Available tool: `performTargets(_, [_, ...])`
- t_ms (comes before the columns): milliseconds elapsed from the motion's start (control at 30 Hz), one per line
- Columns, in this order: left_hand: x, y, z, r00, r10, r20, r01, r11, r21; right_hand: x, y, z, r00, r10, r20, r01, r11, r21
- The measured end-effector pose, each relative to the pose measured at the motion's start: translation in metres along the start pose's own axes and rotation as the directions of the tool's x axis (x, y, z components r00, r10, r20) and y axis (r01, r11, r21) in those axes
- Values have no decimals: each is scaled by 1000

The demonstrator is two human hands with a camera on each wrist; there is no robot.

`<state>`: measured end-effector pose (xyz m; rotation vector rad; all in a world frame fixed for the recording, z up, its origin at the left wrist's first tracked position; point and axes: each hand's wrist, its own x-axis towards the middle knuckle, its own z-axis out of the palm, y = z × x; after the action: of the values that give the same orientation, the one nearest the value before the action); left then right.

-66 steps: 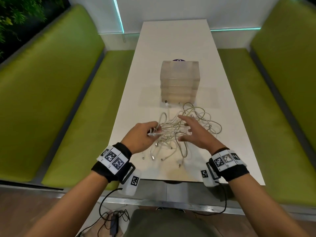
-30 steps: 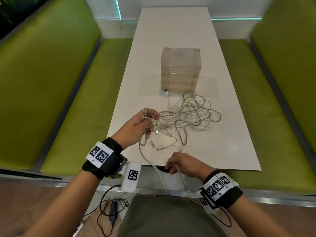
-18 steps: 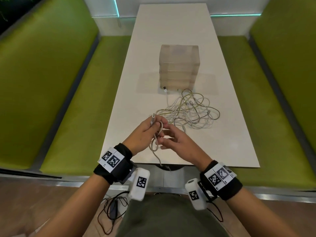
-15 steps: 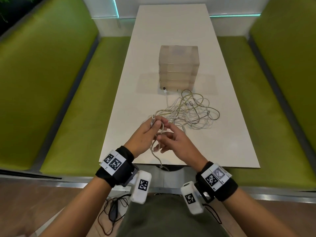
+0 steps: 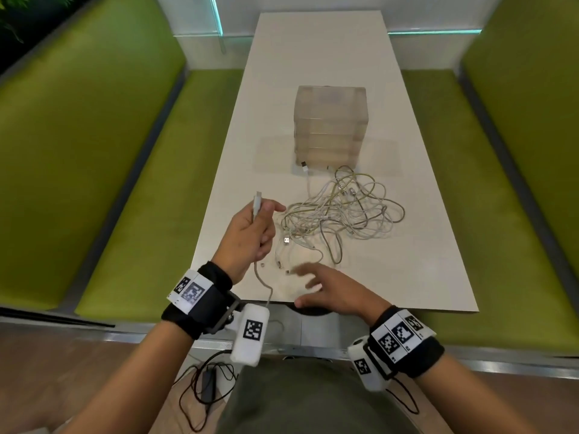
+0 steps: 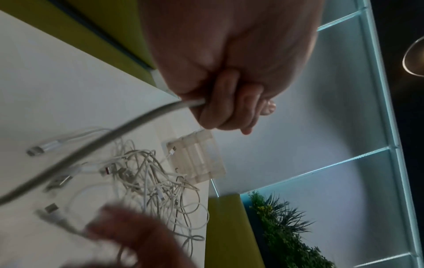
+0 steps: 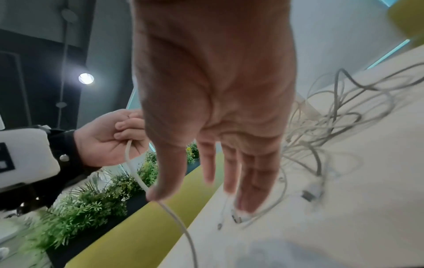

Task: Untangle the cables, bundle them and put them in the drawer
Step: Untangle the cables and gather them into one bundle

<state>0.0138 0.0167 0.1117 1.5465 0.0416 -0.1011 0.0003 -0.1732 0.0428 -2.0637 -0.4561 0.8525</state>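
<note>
A tangle of white cables [image 5: 341, 214] [image 6: 156, 174] [image 7: 325, 123] lies mid-table, in front of a translucent drawer unit [image 5: 330, 126] [image 6: 197, 159] whose drawers are closed. My left hand [image 5: 250, 233] [image 6: 231, 101] [image 7: 110, 137] grips one white cable [image 5: 262, 283] [image 6: 91, 150] [image 7: 160, 199] near its USB plug [image 5: 257, 203], which sticks up above the fist. This cable hangs down over the table's near edge. My right hand [image 5: 326, 289] [image 7: 220, 163] hovers flat over the near edge with fingers spread, holding nothing; its thumb is close to the hanging cable.
The white table [image 5: 313, 57] runs between two green bench seats [image 5: 109, 183] [image 5: 501, 183]. Loose plug ends [image 5: 286, 241] lie near the hands. A dark power adapter with its cord [image 5: 206, 386] lies on the floor below. Green plants [image 6: 286, 226] stand beside the bench.
The right hand let go of the cable near the left fist and dropped to the table's near edge, fingers spread. The left hand drew left, still gripping the plug end.
</note>
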Motion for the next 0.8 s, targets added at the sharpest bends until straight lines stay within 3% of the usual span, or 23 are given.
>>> performTargets(67, [-3,-2,7,1000,-16,14,16,1000,-9,3,-11,6,993,-92,-71,99,989,109])
performTargets(133, [-4,-3,13,999,-51,-13,50,998,-30,7,-20,14,983,-179,-38,182,975,130])
performTargets(300, [-3,-1,10,983,-183,-16,173,955,-242,11,-25,20,978,-210,8,197,929,312])
performTargets(367, [-5,-7,6,983,-180,-30,172,971,-167,18,-15,14,985,-171,-19,170,959,225])
performTargets(433, [-6,-14,3,989,-146,-30,145,989,-37,34,3,7,991,-85,-104,78,994,-72])
performTargets(500, [-7,-20,0,990,-137,-31,137,991,0,50,20,2,987,12,-162,-78,909,-410])
performTargets(567, [-8,-24,-2,986,-158,-55,156,987,-33,58,33,1,977,24,-213,-144,813,-564])
performTargets(667, [-8,-32,-4,974,-211,-88,205,976,-68,60,38,0,978,-14,-209,-132,735,-665])
performTargets(700, [-8,-35,-4,969,-227,-98,221,973,-70,59,36,-2,976,-35,-216,-117,750,-651])
performTargets(800, [-6,-40,-3,957,-252,-140,243,967,-82,54,24,-13,914,-172,-368,25,927,-373])
